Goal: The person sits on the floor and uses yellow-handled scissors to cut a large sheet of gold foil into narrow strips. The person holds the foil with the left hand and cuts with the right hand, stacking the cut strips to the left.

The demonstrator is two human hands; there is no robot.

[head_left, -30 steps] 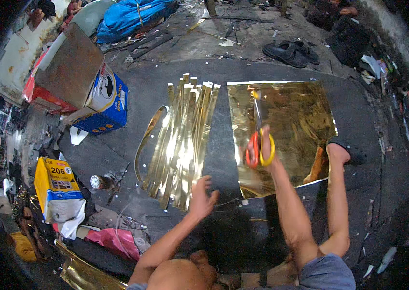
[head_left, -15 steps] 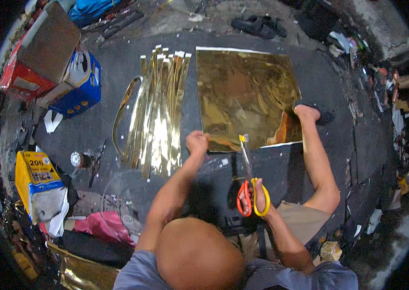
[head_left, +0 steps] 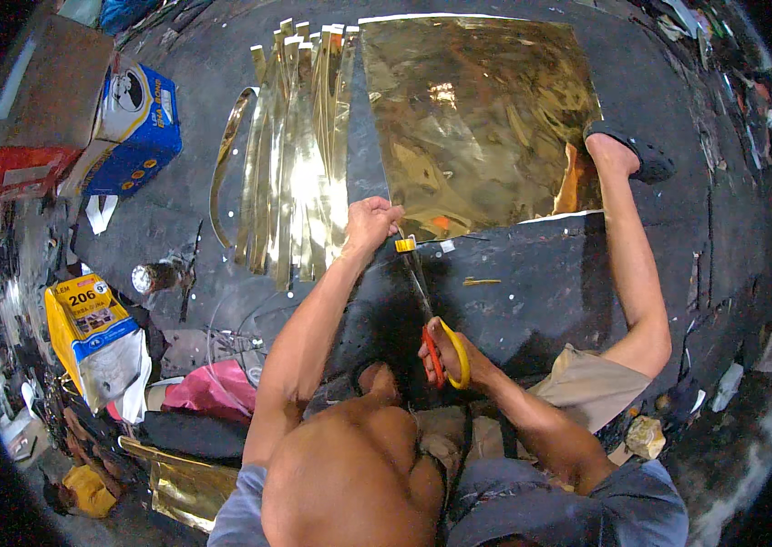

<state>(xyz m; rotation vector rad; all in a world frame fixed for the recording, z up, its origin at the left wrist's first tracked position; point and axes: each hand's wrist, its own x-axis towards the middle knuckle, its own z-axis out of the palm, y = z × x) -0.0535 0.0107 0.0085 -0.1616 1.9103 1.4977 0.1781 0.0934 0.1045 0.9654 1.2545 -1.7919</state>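
Note:
A wide, shiny gold sheet [head_left: 486, 128] with white edges lies flat on the dark mat. At its near left corner, my left hand [head_left: 373, 223] is closed, fingertips pinching the sheet's edge. My right hand [head_left: 445, 354] grips scissors [head_left: 420, 281] with one red and one yellow handle loop. Yellow material wraps the scissors' tips, which sit at the sheet's near edge, just right of my left fingertips. Whether the blades are parted is too small to tell. Left of the sheet lie several long gold strips [head_left: 299, 164] with white ends, side by side.
My bare leg with a dark clog [head_left: 641, 159] rests at the sheet's right edge. An open red box [head_left: 35, 169], a blue box [head_left: 144, 128] and a yellow box [head_left: 90, 319] stand at left. A clear roll [head_left: 154, 277] and pink cloth [head_left: 213, 389] lie nearby.
The scissors have swung left, from near the middle of the sheet's near edge to beside my left fingertips. The whole view has shifted, so the sheet and strips appear higher.

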